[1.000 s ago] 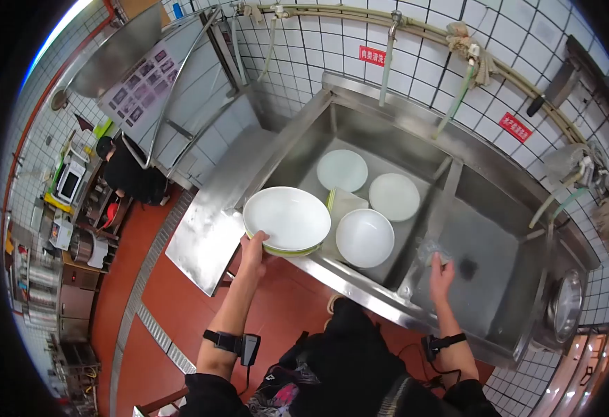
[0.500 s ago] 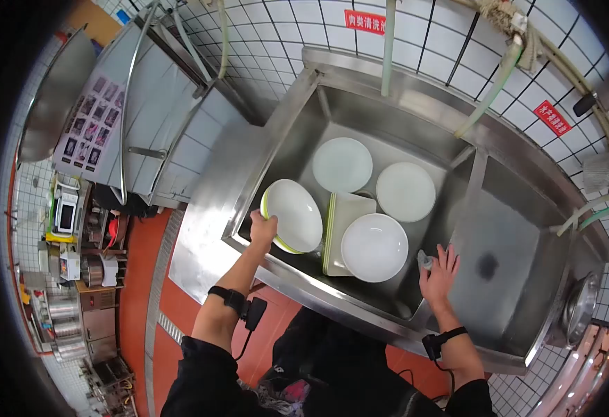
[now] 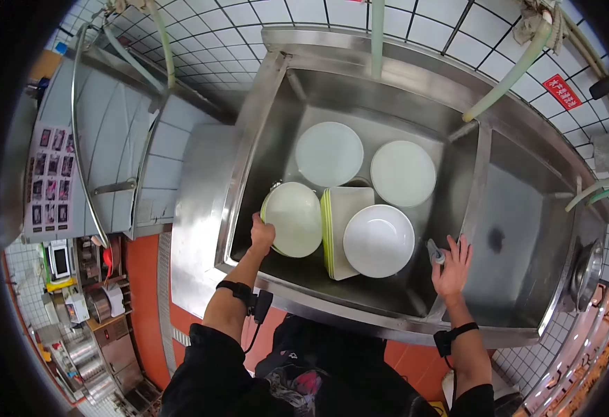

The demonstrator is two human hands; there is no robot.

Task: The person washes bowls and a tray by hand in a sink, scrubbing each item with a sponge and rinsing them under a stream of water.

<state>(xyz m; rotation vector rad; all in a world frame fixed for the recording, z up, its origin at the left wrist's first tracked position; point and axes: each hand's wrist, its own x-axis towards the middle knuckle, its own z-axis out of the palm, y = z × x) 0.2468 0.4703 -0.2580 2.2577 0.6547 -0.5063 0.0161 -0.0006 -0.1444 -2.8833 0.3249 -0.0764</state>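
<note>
Steel walls of the sink (image 3: 266,163) are surrounding the pale bowl (image 3: 294,219) in the head view, probably keeping it from sliding away. The left hand (image 3: 263,233) is holding that bowl, fingers clamped on its green-edged left side; that side is likely giving the hand its easiest reach, though whether the bowl's base is resting on the steel I cannot tell. Square plates (image 3: 346,200) are sitting stacked just beside it, and a white bowl (image 3: 379,241) is overlapping them, perhaps to save room. Two round dishes (image 3: 329,154) are lying farther back, close together without touching. The right hand (image 3: 452,267) is hanging over the divider (image 3: 476,187) with its fingers well apart, and a small clear piece (image 3: 435,251) is showing at the thumb; whether the hand is pinching it or only touching it I cannot tell.
</note>
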